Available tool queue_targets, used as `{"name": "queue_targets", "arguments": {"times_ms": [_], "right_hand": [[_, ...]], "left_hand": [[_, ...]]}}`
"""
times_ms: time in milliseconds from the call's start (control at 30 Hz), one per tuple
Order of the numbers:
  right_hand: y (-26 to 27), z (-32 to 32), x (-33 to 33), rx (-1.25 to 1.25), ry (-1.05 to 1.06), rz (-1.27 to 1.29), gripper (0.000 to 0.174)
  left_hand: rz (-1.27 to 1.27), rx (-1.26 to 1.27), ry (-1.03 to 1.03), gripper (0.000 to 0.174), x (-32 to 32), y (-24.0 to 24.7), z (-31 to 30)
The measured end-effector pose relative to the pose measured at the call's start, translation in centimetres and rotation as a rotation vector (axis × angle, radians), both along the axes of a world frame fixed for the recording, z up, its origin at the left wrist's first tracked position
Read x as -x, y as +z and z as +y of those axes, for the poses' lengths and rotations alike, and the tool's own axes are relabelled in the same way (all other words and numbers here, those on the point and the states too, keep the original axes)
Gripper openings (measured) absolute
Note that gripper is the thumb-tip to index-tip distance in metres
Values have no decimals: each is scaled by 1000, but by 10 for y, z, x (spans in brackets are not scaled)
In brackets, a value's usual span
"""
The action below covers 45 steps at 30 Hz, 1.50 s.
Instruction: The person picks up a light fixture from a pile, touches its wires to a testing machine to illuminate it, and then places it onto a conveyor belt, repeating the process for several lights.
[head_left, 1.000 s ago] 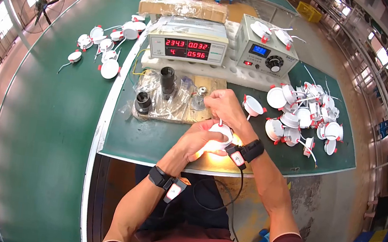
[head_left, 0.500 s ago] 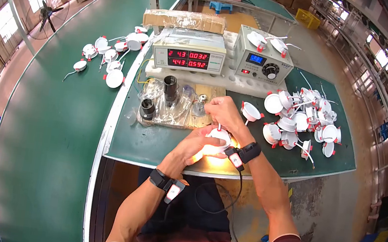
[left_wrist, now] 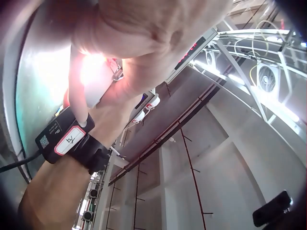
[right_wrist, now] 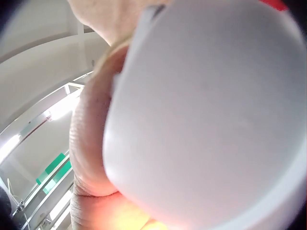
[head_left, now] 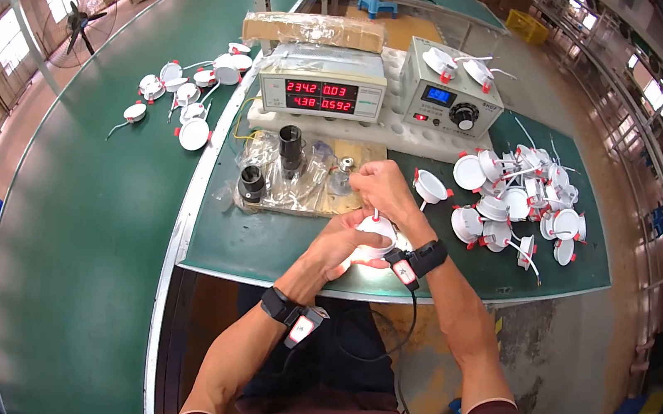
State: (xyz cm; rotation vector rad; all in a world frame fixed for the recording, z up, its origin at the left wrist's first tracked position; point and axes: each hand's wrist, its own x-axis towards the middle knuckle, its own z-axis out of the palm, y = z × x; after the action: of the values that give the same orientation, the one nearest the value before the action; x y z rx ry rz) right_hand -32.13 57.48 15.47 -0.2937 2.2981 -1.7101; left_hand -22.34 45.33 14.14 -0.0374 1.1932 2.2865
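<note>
My left hand [head_left: 332, 247] grips a round white downlight [head_left: 376, 227] over the bench's front edge, its lit face turned down and casting white light. In the right wrist view its white housing [right_wrist: 206, 115] fills most of the picture, with left-hand fingers [right_wrist: 90, 139] curled along its side. A short white cable [head_left: 376, 213] rises from the downlight toward my right hand [head_left: 389, 192]. The right fingers are curled in a pinch beside a small metal fitting [head_left: 345, 164] on the wooden board [head_left: 342, 203]; the cable's end is hidden under them.
Behind the board stand a meter with red digits [head_left: 321, 93] and a grey box with a dial [head_left: 453, 97]. Two black cylinders, one tall [head_left: 290, 150], one short [head_left: 251, 185], stand on the board's left. Downlights are heaped on the right [head_left: 516, 202] and scattered on the left [head_left: 193, 134].
The downlight's glow has turned from warm yellow to white. The lower right meter reading has gone from 0.596 to 0.592. Both hands keep nearly the same place; the head view has shifted slightly.
</note>
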Motion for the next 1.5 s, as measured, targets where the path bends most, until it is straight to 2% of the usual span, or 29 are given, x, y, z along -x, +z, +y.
{"name": "queue_targets", "arguments": {"times_ms": [133, 200, 267, 333, 367, 500, 533, 567, 600, 667, 733, 800, 833, 867, 900, 967, 1033, 1067, 1133, 1167, 1267, 1300, 1400, 1433, 1467, 1500], "right_hand": [[-8, 3, 1, -11, 25, 172, 23], [-13, 6, 6, -57, 96, 156, 30], [21, -1, -26, -9, 89, 33, 39], [41, -2, -60, 108, 147, -23, 45], [44, -1, -75, 102, 171, -17, 44], [31, 6, -119, 104, 225, -38, 38], [27, 8, -127, 102, 241, -56, 37], [25, 9, -135, 108, 226, -77, 36], [22, 10, -140, 112, 209, -98, 34], [13, 13, -141, 91, 167, -92, 33], [7, 15, -141, 102, 92, -133, 32], [-10, 9, -138, 113, 48, -67, 27], [-35, 0, -142, 276, 18, 31, 23], [-38, 1, -140, 213, 27, 155, 23], [-37, -3, -141, 168, 11, 143, 22], [-27, -2, -140, 112, -76, 231, 24], [-40, 4, -135, 124, -80, 349, 33], [-38, 6, -135, 127, -49, 373, 37], [-31, 6, -139, 133, -50, 350, 39], [-28, 6, -140, 147, -40, 341, 40], [-29, 5, -139, 164, -39, 326, 42], [-29, 5, -139, 182, -45, 321, 38], [-24, 8, -141, 144, -28, 319, 38], [-36, 5, -138, 149, -68, 352, 40], [-53, -3, -135, 165, -86, 381, 41], [-44, 5, -139, 138, -96, 329, 34]], "left_hand": [[53, -23, -3, 41, -2, -4, 1], [0, 14, 32, 36, -10, 4, -6], [25, 229, 34, 33, -33, 16, -31], [215, 534, 170, 31, -73, 36, -75], [270, 745, 237, 29, -97, 54, -105], [208, 1110, 511, 31, -199, 79, -251], [161, 1416, 446, 39, -226, 95, -273], [9, 1741, 285, 47, -254, 96, -302], [10, 1960, 193, 49, -284, 99, -316], [-227, 2158, 117, 48, -316, 111, -338], [-116, 2269, 303, 44, -303, 139, -326], [244, 2234, 526, 41, -266, 138, -328], [223, 2044, 576, 41, -234, 140, -317], [243, 1819, 564, 44, -187, 138, -304], [213, 1655, 550, 49, -149, 124, -310], [447, 1412, 457, 63, -52, 48, -379], [583, 1596, 410, 68, 48, 6, -389], [896, 1503, 324, 95, 67, 38, -342], [670, 1836, 422, 71, 157, -52, -406], [806, 1878, 509, 64, 174, -62, -401], [771, 1919, 325, 55, 210, -82, -438], [930, 1985, 337, 46, 214, -93, -460], [711, 1547, 387, 44, 193, -82, -457], [628, 1416, 408, 44, 174, -80, -462], [534, 1296, 449, 43, 144, -76, -474], [424, 1193, 529, 42, 92, -66, -499]]}}
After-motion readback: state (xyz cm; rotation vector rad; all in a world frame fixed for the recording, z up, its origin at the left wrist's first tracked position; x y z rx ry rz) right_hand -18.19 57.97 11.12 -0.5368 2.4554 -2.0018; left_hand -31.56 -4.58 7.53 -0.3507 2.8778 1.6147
